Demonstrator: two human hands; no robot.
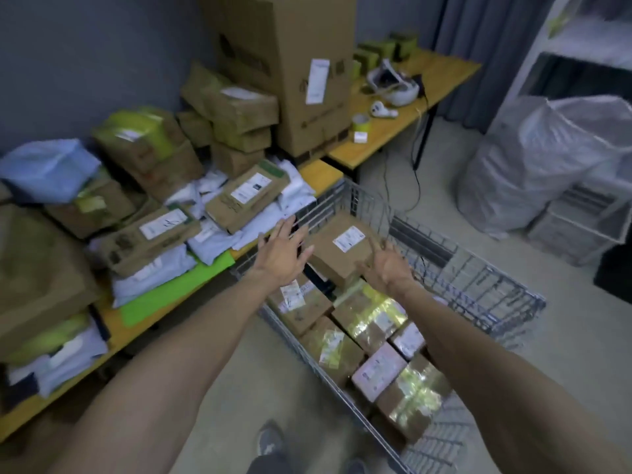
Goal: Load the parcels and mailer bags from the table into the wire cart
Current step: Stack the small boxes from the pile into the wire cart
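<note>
Box: a labelled box [342,249] is laid atop the load in the wire cart [478,278], between both sets of fingers.
Left hand [284,253]: fingers [285,227] spread wide, nothing held.
Right hand [388,268]: fingers [378,249] loosely open at the box's corner; contact cannot be told.
Cart contents: taped boxes [369,316], nearer than the fingers.
Desk [314,171]: parcels [246,196] and mailer bags [219,241] are piled left of the left fingers, nearer that hand; the nearest parcel's long axis runs away rightward.
</note>
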